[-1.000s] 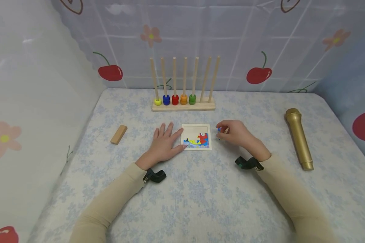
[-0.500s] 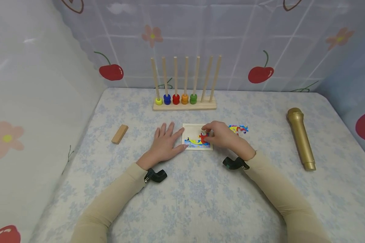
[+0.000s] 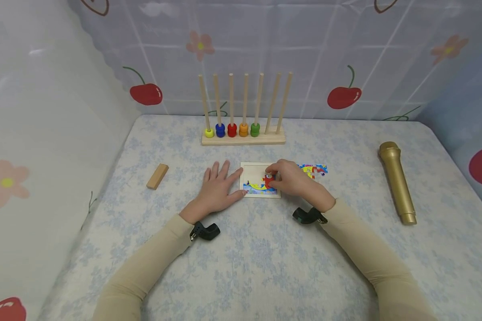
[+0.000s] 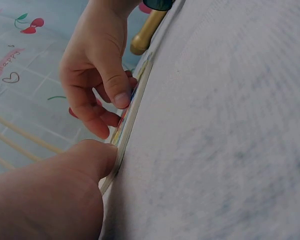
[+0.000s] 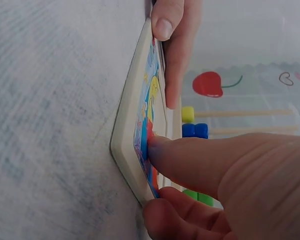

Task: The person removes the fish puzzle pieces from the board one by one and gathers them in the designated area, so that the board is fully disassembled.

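Note:
A small jigsaw puzzle tray with a pale frame lies mid-table. Colourful pieces fill its lower part, and bare backing shows at its upper left. My left hand rests spread on the cloth, its thumb and forefinger touching the tray's left edge. Over the tray's right side, my right hand has its thumb and forefinger curled at a red puzzle piece. In the right wrist view the thumb lies on the red area of the picture; the forefinger's contact is hidden. Several loose puzzle pieces lie beyond the right hand, partly covered.
Behind the tray stands a wooden peg rack with coloured beads on several of its upright rods. A wooden block lies at left, and a gold toy microphone at right. Printed curtains rise behind the table.
My right hand has moved left from the loose pieces to the tray's right side, uncovering some of those pieces. Over the last half second it has barely shifted. The left hand stays in place.

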A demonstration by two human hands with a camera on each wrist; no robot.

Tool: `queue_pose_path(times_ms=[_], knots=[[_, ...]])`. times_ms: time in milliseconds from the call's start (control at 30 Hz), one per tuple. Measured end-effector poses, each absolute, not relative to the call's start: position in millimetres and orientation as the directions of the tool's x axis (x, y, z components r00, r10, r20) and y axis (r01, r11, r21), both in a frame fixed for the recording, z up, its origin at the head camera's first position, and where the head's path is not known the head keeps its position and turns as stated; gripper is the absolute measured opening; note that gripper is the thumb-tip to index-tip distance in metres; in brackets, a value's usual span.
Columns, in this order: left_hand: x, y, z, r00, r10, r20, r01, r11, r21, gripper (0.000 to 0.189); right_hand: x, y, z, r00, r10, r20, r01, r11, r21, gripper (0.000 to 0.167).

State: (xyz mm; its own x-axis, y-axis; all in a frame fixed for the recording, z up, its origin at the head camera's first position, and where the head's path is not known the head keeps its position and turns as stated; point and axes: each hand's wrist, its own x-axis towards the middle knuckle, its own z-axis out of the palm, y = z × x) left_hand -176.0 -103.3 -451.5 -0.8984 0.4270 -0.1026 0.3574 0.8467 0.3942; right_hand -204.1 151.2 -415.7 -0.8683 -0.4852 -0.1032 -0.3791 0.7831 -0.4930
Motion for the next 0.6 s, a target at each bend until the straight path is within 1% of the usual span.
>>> queue_pose_path(times_ms=[600], knots=[[-176.0, -103.0, -450.1, -0.901, 0.419, -0.112, 0.345, 0.849, 0.400, 0.073, -202.3, 150.6, -417.4, -0.876, -0.469, -0.109, -0.358, 0.786, -0.503, 0.035]])
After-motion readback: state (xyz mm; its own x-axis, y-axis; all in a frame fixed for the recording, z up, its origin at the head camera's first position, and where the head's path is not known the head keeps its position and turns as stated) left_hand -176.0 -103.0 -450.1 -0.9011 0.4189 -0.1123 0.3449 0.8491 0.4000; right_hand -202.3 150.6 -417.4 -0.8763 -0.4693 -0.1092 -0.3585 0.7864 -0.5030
